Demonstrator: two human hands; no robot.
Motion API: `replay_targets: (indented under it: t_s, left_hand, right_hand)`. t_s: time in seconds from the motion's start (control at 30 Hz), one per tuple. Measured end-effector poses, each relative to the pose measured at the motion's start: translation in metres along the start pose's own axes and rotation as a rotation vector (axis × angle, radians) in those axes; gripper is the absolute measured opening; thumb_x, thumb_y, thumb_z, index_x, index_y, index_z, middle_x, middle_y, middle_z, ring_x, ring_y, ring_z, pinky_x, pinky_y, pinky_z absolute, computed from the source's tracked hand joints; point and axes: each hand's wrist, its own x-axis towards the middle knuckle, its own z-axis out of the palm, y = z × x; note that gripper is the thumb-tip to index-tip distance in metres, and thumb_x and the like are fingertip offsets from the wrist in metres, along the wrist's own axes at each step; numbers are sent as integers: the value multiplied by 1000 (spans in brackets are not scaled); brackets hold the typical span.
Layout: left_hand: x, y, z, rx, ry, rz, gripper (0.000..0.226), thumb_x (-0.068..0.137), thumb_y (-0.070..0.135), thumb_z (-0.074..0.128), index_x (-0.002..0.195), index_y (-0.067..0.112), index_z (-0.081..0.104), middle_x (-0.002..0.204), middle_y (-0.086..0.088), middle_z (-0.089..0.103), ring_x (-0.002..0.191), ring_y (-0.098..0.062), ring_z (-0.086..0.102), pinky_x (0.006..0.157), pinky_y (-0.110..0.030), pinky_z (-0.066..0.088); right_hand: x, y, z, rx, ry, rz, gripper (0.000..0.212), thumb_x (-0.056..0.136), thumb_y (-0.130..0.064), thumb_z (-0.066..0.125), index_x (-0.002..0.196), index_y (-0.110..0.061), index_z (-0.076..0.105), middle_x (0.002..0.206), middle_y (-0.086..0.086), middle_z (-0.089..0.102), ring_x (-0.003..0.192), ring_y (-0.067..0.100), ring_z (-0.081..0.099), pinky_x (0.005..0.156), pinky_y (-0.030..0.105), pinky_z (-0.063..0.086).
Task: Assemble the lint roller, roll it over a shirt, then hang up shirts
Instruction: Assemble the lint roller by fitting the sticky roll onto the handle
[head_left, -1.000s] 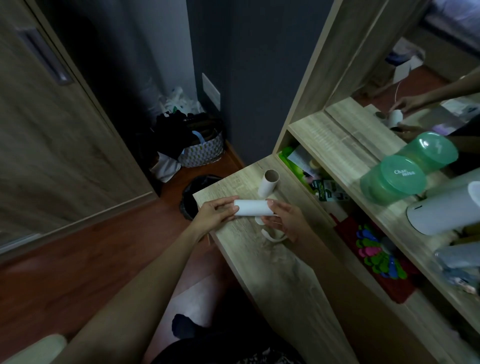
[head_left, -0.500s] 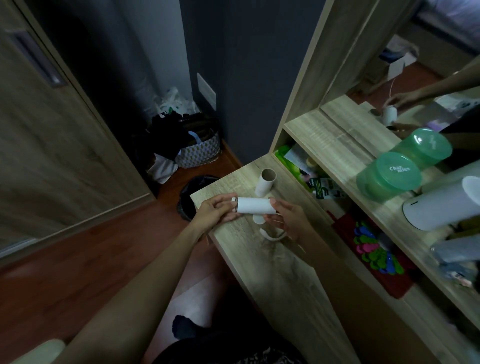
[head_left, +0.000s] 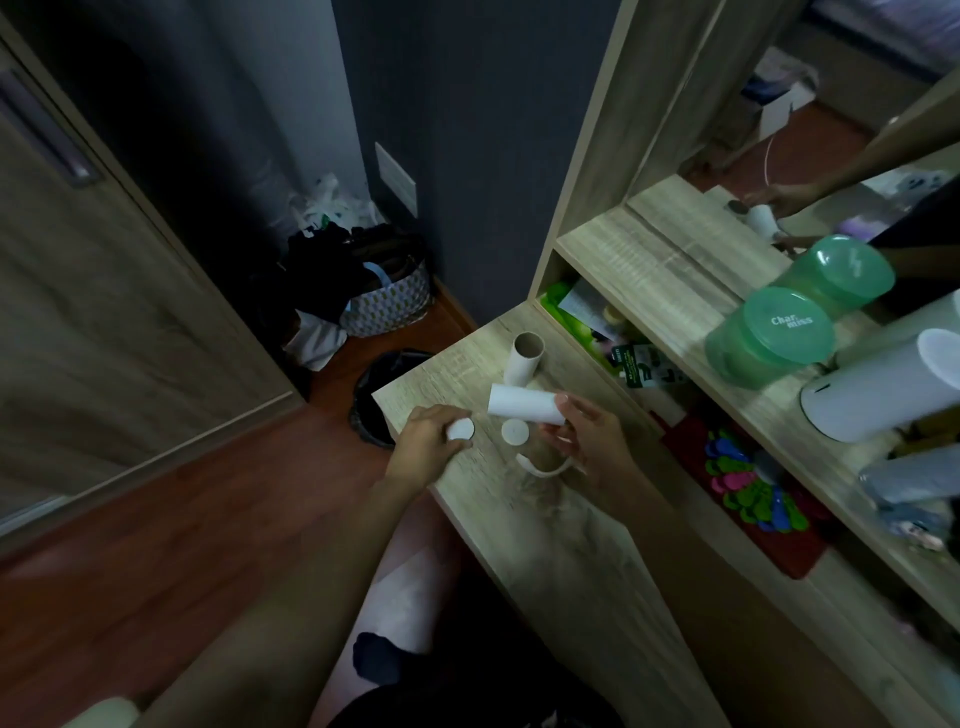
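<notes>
Over the far end of the wooden surface (head_left: 545, 545), both hands work on the lint roller parts. The left hand (head_left: 423, 444) has its fingers curled round a small white round cap (head_left: 461, 430), gripping it just above the surface's edge. The right hand (head_left: 592, 441) pinches the right end of the white roll (head_left: 525, 405) between fingertips and thumb, holding it roughly level and lifted off the surface, with its open left end pointing toward the left hand but apart from it. A second white cap (head_left: 514, 432) lies flat on the surface between the two hands, just below the roll. A curved white handle (head_left: 543, 469) lies beside the right hand, partly hidden by it. Behind the roll, a bare cardboard tube (head_left: 524, 358) stands upright. On the shelf to the right sit a green lidded container (head_left: 769, 338) and a white cylinder (head_left: 883, 389). A black bin (head_left: 382, 395) stands on the floor by the surface's corner.
</notes>
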Motion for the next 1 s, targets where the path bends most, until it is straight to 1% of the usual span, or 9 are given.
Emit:
replay_targets:
  t_s: [0.2,0.3,0.4,0.57,0.7,0.8,0.9,0.97,1.0]
  left_hand:
    - [0,-4,-4,-167,12,4,57,72,25,83,125,19,64,128,1,62,118,-14,54,101,-27,42]
    - [-4,4,-20,-388,77,-100,42,83,23,74,124,22,64,121,10,64,111,-5,60,94,-15,47]
    - [-9,15,-47,-638,66,-121,31,94,21,61,125,21,63,117,9,68,106,-9,65,95,-25,51]
    - [-12,32,-85,-881,-60,-101,45,95,13,57,139,23,49,122,3,64,101,-14,69,82,-25,57]
    - [-5,15,-103,-911,72,-112,42,90,10,64,130,21,56,116,-5,66,103,-21,68,80,-27,57]
    - [2,-8,-114,-944,171,-152,35,87,6,66,120,17,60,112,-7,65,104,-24,66,82,-29,58]
    - [8,-35,-122,-968,266,-240,34,88,3,64,119,15,59,108,-8,65,90,-22,70,81,-30,59]
    - [13,-56,-125,-950,347,-282,35,89,2,63,122,9,56,101,-5,66,81,-13,71,81,-30,59]
    - [17,-70,-125,-945,385,-306,35,89,2,63,123,6,55,100,-5,65,78,-8,71,81,-30,59]
  right_hand:
    - [-5,0,-5,29,10,4,35,89,-22,62,119,-4,59,121,19,59,106,31,64,89,44,54]
    - [-9,-6,2,5,0,-21,33,90,-23,61,118,-5,59,120,19,60,104,31,65,89,45,55]
    - [-15,-15,19,-18,-38,-64,32,92,-20,58,120,-4,57,118,20,60,101,30,66,83,39,57]
    - [-22,-27,69,-54,-135,-110,29,97,-19,50,125,-13,53,104,5,63,92,21,65,87,41,55]
    - [-13,-26,110,-45,-202,-127,29,98,-17,48,126,-12,53,101,1,63,88,15,66,83,35,57]
    - [3,-21,139,-104,-230,-169,28,97,-20,51,123,-12,55,114,5,58,97,16,64,84,37,57]
    - [34,-10,158,-354,-196,-280,33,98,-31,47,128,-19,53,124,-4,53,110,10,55,95,33,48]
    - [60,0,161,-758,-161,-451,40,100,-35,41,135,-17,47,134,-1,50,123,13,46,99,24,33]
    - [75,6,162,-960,-158,-535,43,100,-36,37,138,-16,44,142,2,44,130,17,40,104,27,28]
